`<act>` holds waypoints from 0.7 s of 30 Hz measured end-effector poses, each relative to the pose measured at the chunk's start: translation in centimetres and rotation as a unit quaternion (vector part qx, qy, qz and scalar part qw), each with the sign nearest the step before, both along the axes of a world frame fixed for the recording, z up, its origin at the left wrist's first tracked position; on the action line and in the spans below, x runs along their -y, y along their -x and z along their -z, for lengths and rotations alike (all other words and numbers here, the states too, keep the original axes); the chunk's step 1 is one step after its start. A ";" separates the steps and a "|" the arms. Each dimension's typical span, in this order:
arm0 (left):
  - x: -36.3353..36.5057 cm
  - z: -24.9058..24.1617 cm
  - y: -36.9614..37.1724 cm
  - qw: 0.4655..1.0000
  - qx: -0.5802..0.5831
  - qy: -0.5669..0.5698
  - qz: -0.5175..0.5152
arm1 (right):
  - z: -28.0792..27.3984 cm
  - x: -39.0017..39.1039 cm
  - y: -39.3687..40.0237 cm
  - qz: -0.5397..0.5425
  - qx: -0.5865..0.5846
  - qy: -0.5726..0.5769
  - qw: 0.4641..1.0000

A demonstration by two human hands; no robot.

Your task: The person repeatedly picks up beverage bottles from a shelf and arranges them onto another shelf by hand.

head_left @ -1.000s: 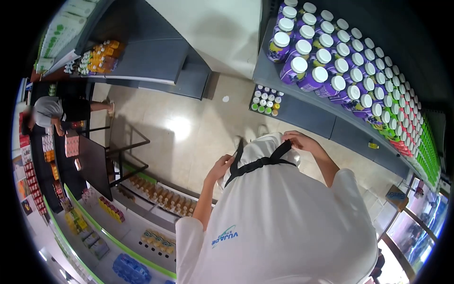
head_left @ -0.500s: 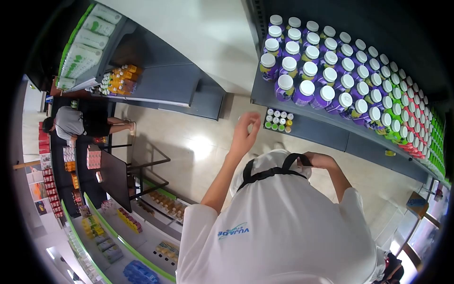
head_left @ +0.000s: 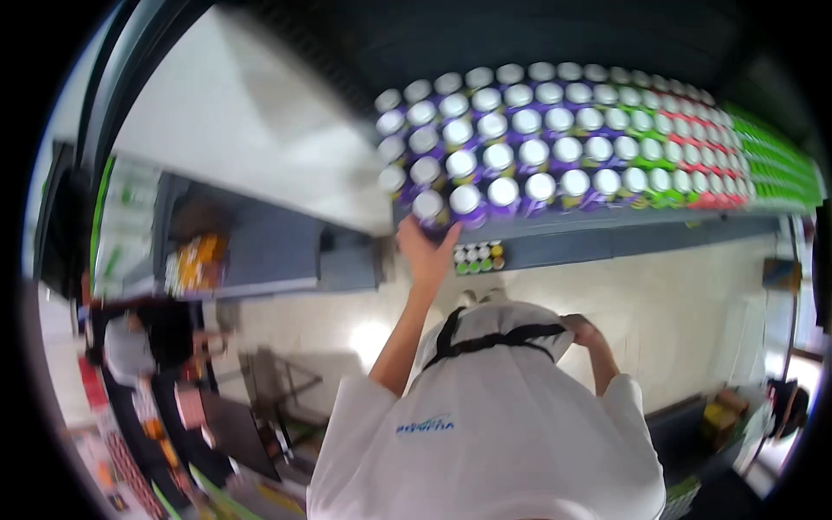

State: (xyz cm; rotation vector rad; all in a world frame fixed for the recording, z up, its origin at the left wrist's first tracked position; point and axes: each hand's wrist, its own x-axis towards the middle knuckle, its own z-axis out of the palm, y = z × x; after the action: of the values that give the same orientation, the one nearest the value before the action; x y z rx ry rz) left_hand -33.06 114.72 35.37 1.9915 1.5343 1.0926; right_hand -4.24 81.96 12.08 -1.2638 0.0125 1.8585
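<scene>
My left hand (head_left: 425, 251) is raised to the shelf's front edge, its thumb and fingers on either side of a purple bottle (head_left: 427, 206) with a white cap. This bottle stands in the front row near the left end, beside more purple bottles (head_left: 503, 192) of the same kind. The hand covers most of its lower body, and the picture is a little blurred. By my waist, my right hand (head_left: 582, 331) is closed at the end of a black strap (head_left: 494, 341) that crosses white cloth at my front. Its fingertips are partly hidden.
Green-labelled bottles (head_left: 663, 178) and red-labelled bottles (head_left: 706, 186) continue the rows to the right. Below, a lower shelf (head_left: 563, 247) holds small capped bottles (head_left: 477, 257). To the left, another shelf unit (head_left: 251, 234) carries orange bottles (head_left: 201, 260). A person (head_left: 130, 347) bends at the far left.
My left hand has gone from hanging open over the floor to around a purple bottle on the shelf. The view has turned, and my right hand stays at the strap.
</scene>
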 end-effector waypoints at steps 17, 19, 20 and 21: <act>-0.9 8.1 9.5 0.926 0.145 -0.153 0.312 | -24.2 -6.8 20.0 0.162 0.414 -0.203 0.873; 1.3 4.3 8.7 0.889 0.052 -0.115 0.440 | -25.0 -6.1 20.8 0.198 0.299 -0.229 0.905; 2.9 2.8 7.7 0.860 0.014 -0.063 0.505 | -26.2 -5.0 20.7 0.187 0.272 -0.245 0.912; 4.8 1.3 5.6 0.817 0.005 -0.065 0.572 | -27.9 -3.5 20.3 0.175 0.296 -0.251 0.905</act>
State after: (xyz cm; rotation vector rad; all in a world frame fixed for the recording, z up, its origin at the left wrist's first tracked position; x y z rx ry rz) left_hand -38.63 109.89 34.03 2.3588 0.0377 0.6359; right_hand -24.49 85.48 39.98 -1.2948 -0.5044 1.0231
